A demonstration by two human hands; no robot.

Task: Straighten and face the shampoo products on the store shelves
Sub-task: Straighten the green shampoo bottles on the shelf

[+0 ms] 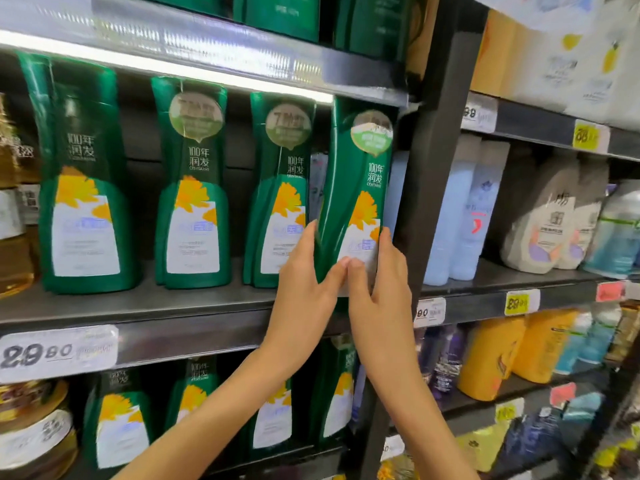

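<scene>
The step would go best if the green shampoo bottle [349, 174] were set flat and squared with the neighbouring bottles [280, 188]. It was at the shelf's [138, 306] right end, with the left hand [304, 271] and right hand [381, 271] each closing a grip round its lower sides. Its long axis was near upright with the top tipped right and the label facing outward, and its base seemed lifted.

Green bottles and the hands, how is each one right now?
held green bottle, tilted, label facing out
left hand, holds its left edge
right hand, holds its right edge
neighbouring green bottles, upright, labels facing out
</scene>
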